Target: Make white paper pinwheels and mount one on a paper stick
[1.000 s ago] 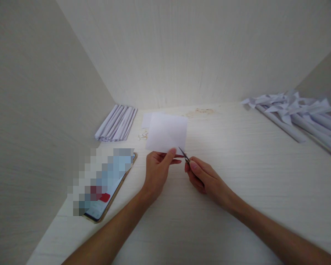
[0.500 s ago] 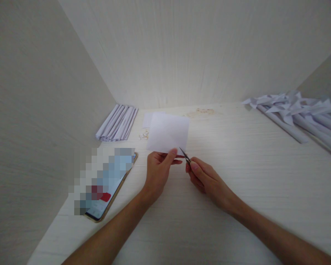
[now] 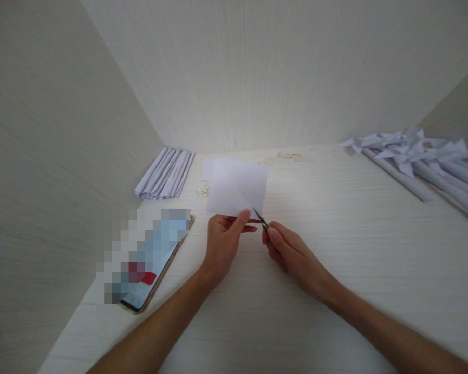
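Note:
A white, roughly square sheet of paper (image 3: pixel 237 187) with a faint crease is pinched along its near edge by my left hand (image 3: pixel 224 241), thumb on top and fingers beneath. My right hand (image 3: pixel 286 249) is closed around a small pair of scissors (image 3: pixel 262 220). The slim dark blades point up and left at the paper's near right corner, close to my left thumb. Whether the blades have cut into the sheet I cannot tell. Most of the scissors' handles are hidden in my right fingers.
Several rolled paper tubes (image 3: pixel 166 174) lie side by side at the back left. A phone (image 3: pixel 156 265) rests near my left forearm. Paper pinwheels (image 3: pixel 413 148) on rolled sticks are piled at the right. Behind the held sheet are another paper piece (image 3: pixel 207 170) and small pale bits (image 3: pixel 203 191).

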The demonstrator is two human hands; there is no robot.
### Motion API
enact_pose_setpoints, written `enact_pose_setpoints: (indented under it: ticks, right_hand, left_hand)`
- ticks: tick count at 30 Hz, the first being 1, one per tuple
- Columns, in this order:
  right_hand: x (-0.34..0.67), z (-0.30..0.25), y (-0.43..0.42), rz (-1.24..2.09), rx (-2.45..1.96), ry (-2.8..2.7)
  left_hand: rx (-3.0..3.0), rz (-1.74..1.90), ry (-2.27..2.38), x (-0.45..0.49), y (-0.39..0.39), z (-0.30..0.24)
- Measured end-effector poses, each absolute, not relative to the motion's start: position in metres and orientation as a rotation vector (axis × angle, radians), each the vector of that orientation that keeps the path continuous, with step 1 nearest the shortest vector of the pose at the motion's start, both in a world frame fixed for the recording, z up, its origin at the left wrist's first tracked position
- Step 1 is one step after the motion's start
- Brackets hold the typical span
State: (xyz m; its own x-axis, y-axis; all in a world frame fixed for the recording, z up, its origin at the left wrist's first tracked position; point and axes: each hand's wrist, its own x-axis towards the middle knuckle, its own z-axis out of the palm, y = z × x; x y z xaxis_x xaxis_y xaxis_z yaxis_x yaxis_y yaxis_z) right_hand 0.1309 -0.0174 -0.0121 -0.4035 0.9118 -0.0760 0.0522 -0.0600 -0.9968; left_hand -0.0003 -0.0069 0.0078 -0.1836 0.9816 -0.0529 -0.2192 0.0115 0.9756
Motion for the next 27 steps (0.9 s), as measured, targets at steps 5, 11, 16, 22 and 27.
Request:
enact_pose_setpoints:
  ticks: [5,11,16,22,27]
  right_hand:
    - [0.1293,-0.0119,-0.0177,1.512,-1.080,-1.513]
    - [0.1284,-0.0135,-0.0182,1.473,-1.080,-1.497]
    - [0.1284,-0.0128,-0.0189,1.450,-1.098,-1.532]
    - [0.1275,-0.0103,-0.0185,1.404,-1.128,-1.604]
    - [0.1269,-0.0096,-0.0192,1.362,-1.138,-1.648]
  left_hand:
    - [0.925,1.411,1.196,-0.0003,-0.0069,0.0074]
    - [0.920,1.412,1.187,-0.0001,-0.0073,0.0076]
    - [0.910,1.416,1.177,0.0000,-0.0074,0.0069]
    - [0.900,1.418,1.175,-0.0004,-0.0071,0.0052]
    - [0.901,1.421,1.166,0.0000,-0.0070,0.0045]
